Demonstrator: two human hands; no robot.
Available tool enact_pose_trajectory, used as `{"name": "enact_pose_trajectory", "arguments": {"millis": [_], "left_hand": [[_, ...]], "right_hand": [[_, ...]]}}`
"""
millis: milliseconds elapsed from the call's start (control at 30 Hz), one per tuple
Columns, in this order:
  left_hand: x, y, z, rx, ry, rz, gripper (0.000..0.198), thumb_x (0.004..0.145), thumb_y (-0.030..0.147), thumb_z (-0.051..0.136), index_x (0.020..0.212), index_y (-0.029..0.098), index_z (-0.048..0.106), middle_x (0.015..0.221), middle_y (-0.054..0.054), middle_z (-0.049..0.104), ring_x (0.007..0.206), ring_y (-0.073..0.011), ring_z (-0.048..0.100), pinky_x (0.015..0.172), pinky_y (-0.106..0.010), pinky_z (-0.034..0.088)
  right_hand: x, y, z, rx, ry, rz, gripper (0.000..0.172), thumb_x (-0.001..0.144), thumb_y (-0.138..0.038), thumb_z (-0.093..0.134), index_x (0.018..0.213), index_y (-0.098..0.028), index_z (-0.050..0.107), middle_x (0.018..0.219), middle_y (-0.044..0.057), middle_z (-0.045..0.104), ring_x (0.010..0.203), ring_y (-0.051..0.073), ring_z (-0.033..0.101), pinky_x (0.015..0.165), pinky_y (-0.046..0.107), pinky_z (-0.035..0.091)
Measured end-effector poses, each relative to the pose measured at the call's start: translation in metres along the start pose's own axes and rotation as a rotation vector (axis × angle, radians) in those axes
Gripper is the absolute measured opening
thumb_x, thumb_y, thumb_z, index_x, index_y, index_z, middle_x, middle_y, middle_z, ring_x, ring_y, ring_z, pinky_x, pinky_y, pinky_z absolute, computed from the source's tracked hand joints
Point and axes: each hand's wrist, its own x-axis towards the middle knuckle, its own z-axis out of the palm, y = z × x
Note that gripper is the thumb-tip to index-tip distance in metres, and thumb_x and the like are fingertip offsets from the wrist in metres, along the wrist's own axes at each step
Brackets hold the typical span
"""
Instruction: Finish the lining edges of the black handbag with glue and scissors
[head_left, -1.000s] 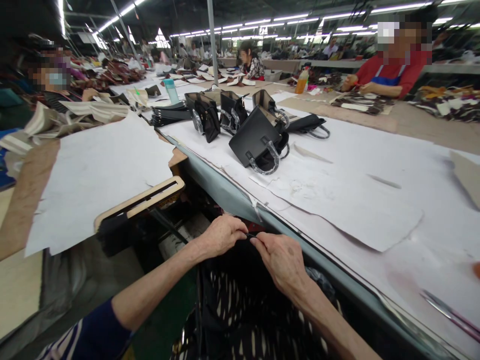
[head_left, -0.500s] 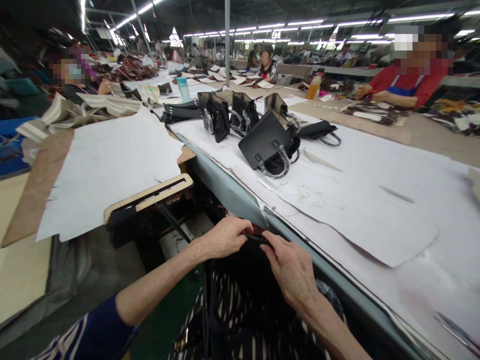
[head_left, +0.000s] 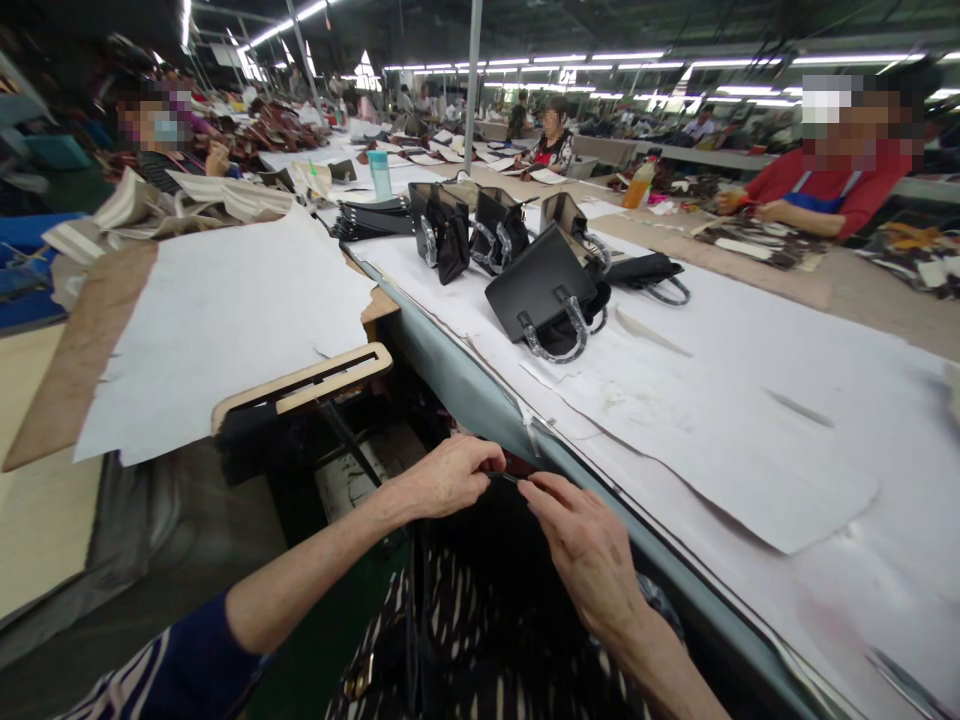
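Slotted pale board, rounded end, at left. Left hand: fingers closed on upper edge of dull black piece, above patterned cloth. Right hand: fingertips pinching same edge. Grey-blue table edge runs close alongside; gap opens toward board.

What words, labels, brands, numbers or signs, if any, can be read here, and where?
None can be read.
Black material at the hands: no readable mark.
Front black handbag: no lettering visible.
Bottle of amber liquid: too small and blurred to tell.
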Motion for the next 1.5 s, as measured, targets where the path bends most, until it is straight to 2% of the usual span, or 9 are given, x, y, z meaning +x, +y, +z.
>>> {"name": "enact_pose_trajectory", "arguments": {"millis": [233, 467, 533, 700, 967, 1300, 1500], "left_hand": [[-0.002, 0.002, 0.000, -0.022, 0.014, -0.008, 0.024, 0.066, 0.009, 0.041, 0.081, 0.018, 0.058, 0.075, 0.001, 0.059, 0.071, -0.0136, 0.052, 0.063, -0.021, 0.037], [-0.002, 0.003, 0.001, -0.023, 0.034, -0.004, 0.022, 0.066, 0.009, 0.042, 0.078, 0.018, 0.058, 0.071, 0.001, 0.058, 0.069, -0.0129, 0.051, 0.061, -0.021, 0.037], [-0.002, 0.003, 0.001, -0.016, 0.036, 0.001, 0.022, 0.066, 0.008, 0.042, 0.078, 0.018, 0.058, 0.071, 0.001, 0.058, 0.068, -0.0128, 0.052, 0.061, -0.021, 0.037], [-0.002, 0.006, 0.001, 0.007, 0.033, 0.015, 0.024, 0.066, 0.007, 0.041, 0.078, 0.017, 0.059, 0.071, 0.001, 0.059, 0.069, -0.0129, 0.052, 0.062, -0.021, 0.037], [-0.002, 0.006, 0.002, 0.024, 0.045, 0.016, 0.024, 0.067, 0.007, 0.041, 0.080, 0.017, 0.059, 0.074, 0.001, 0.061, 0.071, -0.0133, 0.053, 0.064, -0.021, 0.038], [-0.002, 0.006, 0.002, 0.021, 0.039, 0.013, 0.025, 0.068, 0.007, 0.041, 0.080, 0.017, 0.060, 0.075, 0.000, 0.061, 0.072, -0.0137, 0.054, 0.063, -0.020, 0.039], [-0.001, 0.005, 0.003, 0.012, 0.035, 0.019, 0.026, 0.066, 0.006, 0.040, 0.079, 0.017, 0.060, 0.073, 0.000, 0.061, 0.072, -0.0138, 0.055, 0.063, -0.021, 0.039]], "right_hand": [[-0.003, 0.000, -0.001, 0.128, 0.028, 0.084, 0.025, 0.085, -0.017, 0.042, 0.099, -0.023, 0.062, 0.106, 0.003, 0.063, 0.082, 0.015, 0.059, 0.074, 0.028, 0.047], [-0.010, 0.004, 0.002, -0.039, 0.110, -0.122, 0.032, 0.083, -0.008, 0.040, 0.104, -0.017, 0.062, 0.105, 0.009, 0.064, 0.086, 0.019, 0.059, 0.076, 0.032, 0.045], [-0.011, 0.004, 0.003, -0.046, 0.131, -0.138, 0.033, 0.083, -0.007, 0.038, 0.104, -0.017, 0.062, 0.104, 0.009, 0.064, 0.086, 0.019, 0.059, 0.075, 0.032, 0.045], [-0.009, 0.002, 0.001, 0.005, 0.134, -0.060, 0.029, 0.084, -0.012, 0.040, 0.098, -0.020, 0.064, 0.103, 0.007, 0.064, 0.083, 0.017, 0.059, 0.072, 0.030, 0.046], [0.000, -0.007, -0.003, 0.138, 0.003, 0.140, 0.020, 0.083, -0.018, 0.045, 0.089, -0.022, 0.064, 0.099, 0.002, 0.066, 0.078, 0.015, 0.062, 0.070, 0.029, 0.049], [-0.002, -0.009, -0.001, 0.143, 0.076, 0.142, 0.019, 0.083, -0.017, 0.045, 0.093, -0.020, 0.061, 0.098, 0.003, 0.063, 0.085, 0.017, 0.058, 0.076, 0.031, 0.045], [0.003, -0.012, -0.004, 0.147, 0.054, 0.139, 0.020, 0.083, -0.016, 0.044, 0.092, -0.020, 0.062, 0.087, 0.004, 0.059, 0.078, 0.016, 0.054, 0.070, 0.029, 0.044]]}}
